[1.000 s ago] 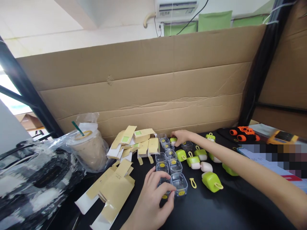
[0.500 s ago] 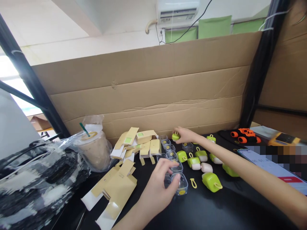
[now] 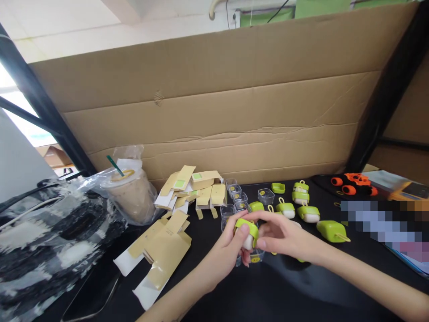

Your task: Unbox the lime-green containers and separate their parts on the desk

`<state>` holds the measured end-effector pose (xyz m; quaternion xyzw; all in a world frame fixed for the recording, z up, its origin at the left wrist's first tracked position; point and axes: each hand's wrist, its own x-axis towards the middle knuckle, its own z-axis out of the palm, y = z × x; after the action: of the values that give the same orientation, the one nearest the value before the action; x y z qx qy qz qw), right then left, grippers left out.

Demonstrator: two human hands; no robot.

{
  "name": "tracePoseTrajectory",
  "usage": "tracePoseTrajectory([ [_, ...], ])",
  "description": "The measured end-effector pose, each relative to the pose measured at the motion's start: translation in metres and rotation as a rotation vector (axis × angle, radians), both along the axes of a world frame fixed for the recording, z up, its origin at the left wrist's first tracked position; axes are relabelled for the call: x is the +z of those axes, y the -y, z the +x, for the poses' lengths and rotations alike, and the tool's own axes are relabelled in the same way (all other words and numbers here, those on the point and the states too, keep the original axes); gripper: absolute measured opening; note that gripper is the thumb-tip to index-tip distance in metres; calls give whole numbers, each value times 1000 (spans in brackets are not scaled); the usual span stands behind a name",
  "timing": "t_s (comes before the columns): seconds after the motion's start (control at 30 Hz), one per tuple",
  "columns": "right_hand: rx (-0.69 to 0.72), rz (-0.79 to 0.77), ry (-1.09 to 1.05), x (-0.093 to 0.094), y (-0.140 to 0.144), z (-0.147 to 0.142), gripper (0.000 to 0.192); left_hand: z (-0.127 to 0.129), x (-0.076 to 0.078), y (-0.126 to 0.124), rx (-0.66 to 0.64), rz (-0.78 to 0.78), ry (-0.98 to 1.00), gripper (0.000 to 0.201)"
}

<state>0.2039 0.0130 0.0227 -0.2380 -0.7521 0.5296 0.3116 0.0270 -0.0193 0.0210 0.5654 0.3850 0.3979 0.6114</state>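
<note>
My left hand (image 3: 223,250) is closed around a small white case with a lime-green cover (image 3: 247,228), thumb pressed on the green part. Fingers of my right hand (image 3: 286,232) grip its right side. Both hands are over clear plastic boxes (image 3: 256,256) with yellow smiley stickers, which they partly hide. Just right and behind lie several similar green-and-white cases (image 3: 308,213), some with pale loops. A green piece (image 3: 278,188) and a separate clear box (image 3: 266,196) are farther back.
Flattened and folded tan cartons (image 3: 169,243) lie on the left. A bagged drink cup (image 3: 129,197) with a green straw stands behind them, beside a black-and-white patterned bag (image 3: 60,255). At right is an orange toy car (image 3: 357,182). Cardboard (image 3: 208,112) walls off the back.
My right hand has come back from the far side, where it held a green piece, to my left hand. My left hand has left the clear boxes and now holds the case. The view has tilted down.
</note>
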Motion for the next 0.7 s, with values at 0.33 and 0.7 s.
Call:
tracePoseTrajectory([
  [0.33,-290,757,129,-4,18,1,67,-4,-4,11,-84,163,-38,88],
  [0.7,-347,833,194,-3,27,3,70,1,-8,19,-61,224,-56,81],
])
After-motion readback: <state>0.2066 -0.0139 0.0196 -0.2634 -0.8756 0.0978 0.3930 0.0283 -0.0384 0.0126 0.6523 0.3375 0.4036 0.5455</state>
